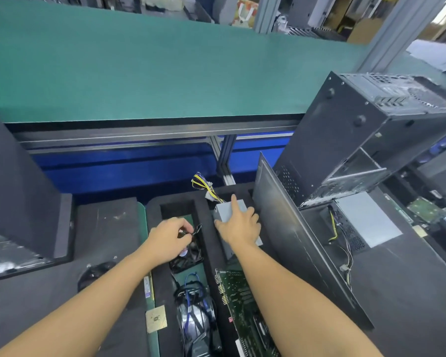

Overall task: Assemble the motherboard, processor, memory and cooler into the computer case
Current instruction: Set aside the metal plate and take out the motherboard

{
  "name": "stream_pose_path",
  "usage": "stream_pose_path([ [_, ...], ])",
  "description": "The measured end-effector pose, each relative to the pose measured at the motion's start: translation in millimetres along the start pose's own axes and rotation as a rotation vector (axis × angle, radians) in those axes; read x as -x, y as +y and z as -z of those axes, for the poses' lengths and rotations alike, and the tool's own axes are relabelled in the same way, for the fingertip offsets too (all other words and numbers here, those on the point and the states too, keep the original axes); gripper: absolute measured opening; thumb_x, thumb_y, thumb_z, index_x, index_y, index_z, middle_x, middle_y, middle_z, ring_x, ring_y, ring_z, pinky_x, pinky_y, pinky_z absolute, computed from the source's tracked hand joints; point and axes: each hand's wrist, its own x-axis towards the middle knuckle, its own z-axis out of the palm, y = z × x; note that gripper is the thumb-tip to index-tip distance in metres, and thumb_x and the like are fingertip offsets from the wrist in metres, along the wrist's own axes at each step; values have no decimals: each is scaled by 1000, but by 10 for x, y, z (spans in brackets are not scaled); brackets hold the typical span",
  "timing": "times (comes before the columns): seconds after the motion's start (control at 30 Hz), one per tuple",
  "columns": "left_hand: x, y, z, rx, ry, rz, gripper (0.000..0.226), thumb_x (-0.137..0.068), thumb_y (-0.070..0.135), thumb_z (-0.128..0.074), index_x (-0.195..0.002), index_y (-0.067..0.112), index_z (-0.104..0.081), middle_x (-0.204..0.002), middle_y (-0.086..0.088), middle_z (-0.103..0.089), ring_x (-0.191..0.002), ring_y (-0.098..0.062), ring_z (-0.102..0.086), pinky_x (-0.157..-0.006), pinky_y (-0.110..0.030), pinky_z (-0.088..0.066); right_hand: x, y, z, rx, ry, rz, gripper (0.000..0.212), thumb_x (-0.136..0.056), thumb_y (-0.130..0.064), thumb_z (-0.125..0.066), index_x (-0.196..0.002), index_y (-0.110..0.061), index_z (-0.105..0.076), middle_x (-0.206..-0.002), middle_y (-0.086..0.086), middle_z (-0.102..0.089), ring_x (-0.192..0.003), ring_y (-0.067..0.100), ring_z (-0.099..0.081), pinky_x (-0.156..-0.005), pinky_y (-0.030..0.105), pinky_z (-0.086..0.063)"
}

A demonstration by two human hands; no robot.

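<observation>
My left hand (169,235) pinches the thin wires of a black square fan (188,258) that lies in a slot of the dark foam tray (108,228). My right hand (238,222) lies with spread, straight fingers on a grey power supply (223,211), whose yellow and black cable bundle (204,185) sticks up behind it. A green motherboard (238,300) stands on edge in the slot under my right forearm. Near it lie the square processor (156,318), a memory stick (147,287) and a round cooler with blue cables (196,318). The black computer case (350,130) stands tilted at the right.
A loose grey side panel (294,228) leans between the tray and the case. Another power supply (368,220) lies to the right in more foam. The green workbench (139,73) runs across the back, above a blue frame. A dark foam block (16,181) rises at left.
</observation>
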Motion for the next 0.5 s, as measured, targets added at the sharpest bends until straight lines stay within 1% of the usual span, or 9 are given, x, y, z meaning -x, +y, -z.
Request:
stream_pose_path([
  [0.1,91,-72,111,-234,1,-58,16,-91,33,-55,-105,34,-61,-122,10,-55,-115,-17,-46,-99,-39,-36,-89,20,-7,14,-76,25,100,-80,-75,-55,-156,-45,2,-145,16,-34,-127,35,-39,-100,46,-36],
  [0.13,131,-111,169,-295,4,-61,16,-90,35,-56,-106,36,-59,-124,10,-53,-116,-18,-44,-98,-39,-34,-90,24,7,23,-114,31,102,-80,-78,-53,-156,-45,6,-151,18,-27,-132,36,-35,-104,48,-33],
  [0.2,243,-219,300,-390,-2,-40,23,-88,43,-56,-111,38,-56,-130,9,-48,-122,-18,-39,-99,-40,-31,-30,10,50,38,-149,57,104,-81,-79,-51,-156,-43,11,-162,19,-7,-143,39,-22,-112,50,-25],
  [0.23,310,-285,372,-437,-33,-18,33,-85,48,-58,-116,38,-54,-135,8,-44,-125,-19,-36,-101,-41,-29,23,-15,68,42,-135,82,102,-83,-77,-51,-157,-42,10,-165,17,2,-147,40,-14,-115,51,-20],
  [0.3,449,-423,520,-524,-159,58,67,-73,63,-63,-131,38,-44,-145,6,-31,-131,-21,-30,-104,-43,-28,167,-109,106,27,-112,147,94,-88,-70,-51,-159,-38,0,-166,16,8,-151,39,-5,-118,52,-15],
  [0.37,602,-560,638,-573,-321,175,107,-53,76,-67,-145,42,-23,-154,4,-14,-138,-27,-22,-108,-46,-26,352,-247,156,-30,-135,215,79,-91,-58,-55,-158,-34,-19,-166,16,1,-151,36,-5,-118,51,-15],
  [0.4,684,-623,676,-600,-393,226,122,-45,78,-69,-147,46,-10,-157,5,-6,-140,-30,-18,-109,-47,-26,454,-321,189,-56,-133,254,72,-92,-53,-56,-155,-32,-28,-165,15,-5,-150,35,-8,-117,50,-17],
  [0.43,766,-681,697,-620,-440,262,132,-40,78,-72,-147,50,1,-158,5,-1,-141,-32,-15,-109,-49,-27,559,-394,231,-76,-120,296,67,-92,-50,-57,-152,-31,-35,-163,14,-13,-148,34,-13,-115,48,-20],
  [0.5,909,-772,671,-588,-431,289,138,-44,68,-79,-144,53,13,-157,0,-3,-139,-35,-19,-106,-49,-35,788,-523,317,-114,-129,357,55,-92,-46,-57,-144,-29,-47,-156,11,-29,-141,33,-23,-112,45,-24],
])
